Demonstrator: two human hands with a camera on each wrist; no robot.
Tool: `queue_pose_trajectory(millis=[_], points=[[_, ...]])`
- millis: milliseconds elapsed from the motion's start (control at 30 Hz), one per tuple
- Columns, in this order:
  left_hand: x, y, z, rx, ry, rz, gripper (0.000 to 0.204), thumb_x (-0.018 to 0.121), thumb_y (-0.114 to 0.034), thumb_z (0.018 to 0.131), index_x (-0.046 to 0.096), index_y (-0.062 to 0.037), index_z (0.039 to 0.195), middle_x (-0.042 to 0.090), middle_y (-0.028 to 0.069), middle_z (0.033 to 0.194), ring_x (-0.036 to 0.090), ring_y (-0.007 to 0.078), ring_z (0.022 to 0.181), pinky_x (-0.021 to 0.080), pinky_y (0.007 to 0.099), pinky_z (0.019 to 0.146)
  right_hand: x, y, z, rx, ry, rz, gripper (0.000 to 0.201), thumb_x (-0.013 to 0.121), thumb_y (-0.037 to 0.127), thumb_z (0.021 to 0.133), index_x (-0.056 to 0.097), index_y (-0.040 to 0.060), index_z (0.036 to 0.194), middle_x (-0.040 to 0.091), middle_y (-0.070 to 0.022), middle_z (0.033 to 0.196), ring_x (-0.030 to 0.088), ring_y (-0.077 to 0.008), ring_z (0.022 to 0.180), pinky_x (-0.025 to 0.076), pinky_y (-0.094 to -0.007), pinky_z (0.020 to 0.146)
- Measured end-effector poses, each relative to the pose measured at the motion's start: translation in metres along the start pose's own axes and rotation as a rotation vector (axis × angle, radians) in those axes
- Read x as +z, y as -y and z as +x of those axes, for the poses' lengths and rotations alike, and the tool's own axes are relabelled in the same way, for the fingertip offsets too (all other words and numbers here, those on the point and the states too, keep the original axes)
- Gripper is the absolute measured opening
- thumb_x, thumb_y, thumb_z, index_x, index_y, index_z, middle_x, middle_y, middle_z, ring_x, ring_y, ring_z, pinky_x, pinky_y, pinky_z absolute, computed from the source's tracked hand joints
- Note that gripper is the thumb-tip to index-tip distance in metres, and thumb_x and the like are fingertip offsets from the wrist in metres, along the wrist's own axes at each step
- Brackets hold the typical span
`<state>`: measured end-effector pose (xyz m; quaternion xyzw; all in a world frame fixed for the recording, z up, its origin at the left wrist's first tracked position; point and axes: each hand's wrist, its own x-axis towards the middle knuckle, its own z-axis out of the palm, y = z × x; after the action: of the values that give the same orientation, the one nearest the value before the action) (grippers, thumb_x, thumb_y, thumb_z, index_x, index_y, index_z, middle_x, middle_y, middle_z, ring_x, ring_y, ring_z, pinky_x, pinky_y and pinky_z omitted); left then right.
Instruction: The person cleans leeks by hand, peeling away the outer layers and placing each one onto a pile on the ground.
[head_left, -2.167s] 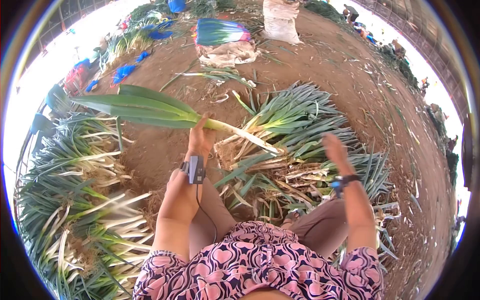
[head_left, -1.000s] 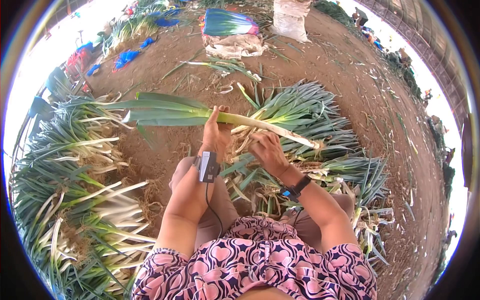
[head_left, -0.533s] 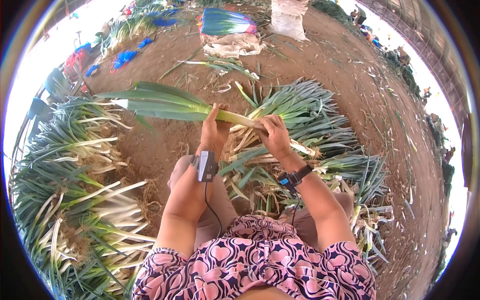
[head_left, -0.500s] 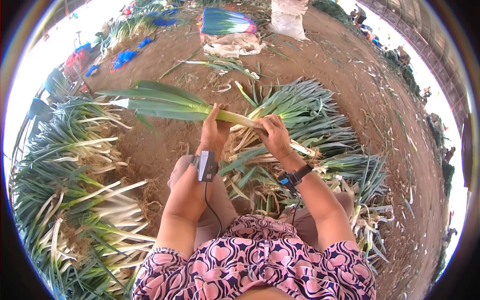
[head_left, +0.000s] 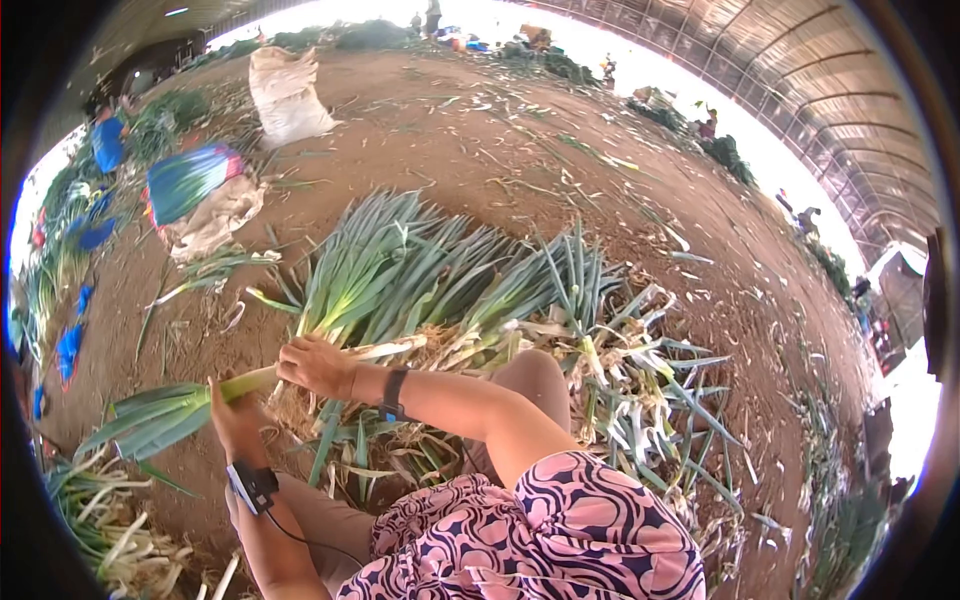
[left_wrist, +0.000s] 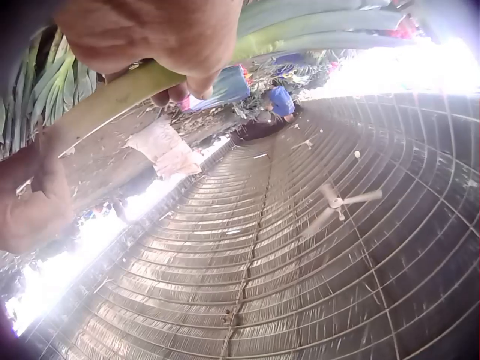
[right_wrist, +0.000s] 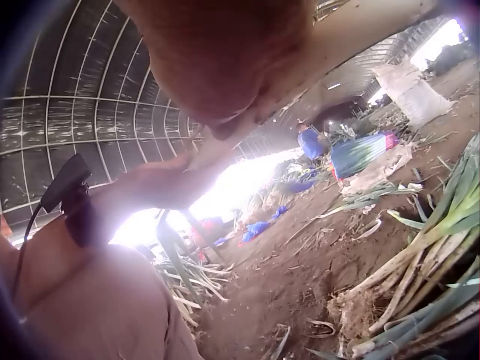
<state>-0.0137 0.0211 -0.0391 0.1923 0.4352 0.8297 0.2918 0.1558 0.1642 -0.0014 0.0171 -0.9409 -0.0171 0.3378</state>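
Observation:
A large leek lies across both hands in the head view, its leaves to the left and its stem to the right. The left hand grips the stem just below the leaves; the left wrist view shows the fingers of that hand wrapped around the green stem. Close beside it, the right hand holds the stem with curled fingers. In the right wrist view the right hand covers part of the pale stem. Beyond the hands lies a pile of leeks.
More leeks lie at the lower left. Loose leaves and trimmings are scattered right of the knee. Farther off are a wrapped leek bundle, a white sack and bare soil.
The head view has swung to the right, so the hands and leeks appear farther left. The right hand, apart from the leek about two seconds ago, now grips its stem beside the left hand.

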Motion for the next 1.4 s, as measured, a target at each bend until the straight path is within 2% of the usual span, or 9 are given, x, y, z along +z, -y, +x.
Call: queue_pose_trajectory(millis=[33,233,333,433,567,833,933,1233,1400], points=[[-0.001,0.001,0.002,-0.117,-0.041,-0.248,0.028,0.050,-0.016,0.095,0.047,0.0062,0.112,0.053,0.0069,0.098,0.052,0.0135,0.087,0.044,0.0259,0.080,0.000,-0.001,-0.001,-0.017,0.020,-0.022,0.005,0.052,0.016,0.083,0.054,0.0116,0.084,0.046,-0.0035,0.090,0.049,-0.0210,0.083,0.042,-0.0331,0.074],[0.027,-0.008,-0.014,-0.032,-0.106,-0.003,0.037,0.049,-0.033,0.095,0.049,0.0002,0.111,0.052,0.0052,0.098,0.051,0.0149,0.085,0.045,0.0242,0.077,-0.003,-0.003,-0.003,-0.001,-0.141,0.375,0.009,0.061,0.014,0.078,0.055,0.0105,0.084,0.049,-0.0046,0.083,0.052,-0.0223,0.083,0.044,-0.0349,0.075],[0.040,-0.020,-0.015,-0.185,-0.232,-0.302,0.037,0.053,-0.026,0.094,0.046,0.0021,0.117,0.053,0.0073,0.102,0.051,0.0158,0.090,0.046,0.0265,0.079,-0.015,0.008,-0.002,0.190,-0.169,0.721,0.013,0.066,0.012,0.077,0.056,0.0073,0.084,0.056,-0.0050,0.081,0.057,-0.0221,0.080,0.047,-0.0345,0.070],[0.029,-0.008,0.001,-0.203,-0.347,-0.452,0.040,0.056,-0.022,0.092,0.043,0.0036,0.121,0.052,0.0086,0.105,0.051,0.0164,0.094,0.046,0.0281,0.081,-0.067,0.020,0.010,0.788,0.230,1.229,0.015,0.067,0.015,0.079,0.058,0.0071,0.087,0.059,-0.0048,0.079,0.059,-0.0232,0.081,0.047,-0.0353,0.070],[0.009,0.012,0.002,0.102,-0.090,0.086,0.042,0.057,-0.022,0.092,0.043,0.0039,0.122,0.052,0.0085,0.105,0.051,0.0163,0.094,0.045,0.0282,0.082,-0.056,0.007,-0.009,0.396,0.021,0.406,0.021,0.067,0.021,0.080,0.060,0.0052,0.092,0.061,-0.0076,0.079,0.059,-0.0253,0.079,0.048,-0.0364,0.069],[0.051,-0.017,-0.012,-0.147,-0.239,-0.358,0.032,0.048,-0.018,0.096,0.042,0.0044,0.119,0.050,0.0085,0.104,0.050,0.0156,0.093,0.046,0.0259,0.082,-0.020,-0.005,-0.036,0.402,-0.067,0.402,0.016,0.064,0.019,0.081,0.062,0.0057,0.089,0.058,-0.0082,0.088,0.056,-0.0271,0.085,0.047,-0.0374,0.072],[0.036,-0.003,-0.011,0.035,-0.047,0.024,0.033,0.049,-0.025,0.096,0.047,0.0030,0.114,0.050,0.0073,0.099,0.051,0.0161,0.089,0.046,0.0263,0.079,-0.024,-0.003,-0.037,0.379,-0.094,0.357,0.015,0.064,0.020,0.080,0.061,0.0075,0.088,0.055,-0.0079,0.087,0.055,-0.0261,0.086,0.046,-0.0361,0.074],[0.053,-0.024,-0.023,-0.230,-0.131,-0.240,0.032,0.051,-0.019,0.095,0.047,0.0051,0.114,0.053,0.0078,0.096,0.053,0.0163,0.087,0.046,0.0273,0.079,-0.010,-0.007,-0.040,0.207,-0.023,0.200,0.019,0.065,0.019,0.078,0.055,0.0086,0.089,0.052,-0.0076,0.090,0.053,-0.0252,0.088,0.046,-0.0359,0.075],[0.028,0.017,-0.012,0.310,-0.008,0.350,0.034,0.052,-0.018,0.093,0.046,0.0065,0.117,0.054,0.0102,0.095,0.054,0.0173,0.085,0.047,0.0281,0.079,-0.019,-0.014,-0.040,0.236,0.029,0.410,0.018,0.066,0.016,0.076,0.056,0.0074,0.088,0.053,-0.0102,0.086,0.056,-0.0283,0.085,0.046,-0.0377,0.072]])
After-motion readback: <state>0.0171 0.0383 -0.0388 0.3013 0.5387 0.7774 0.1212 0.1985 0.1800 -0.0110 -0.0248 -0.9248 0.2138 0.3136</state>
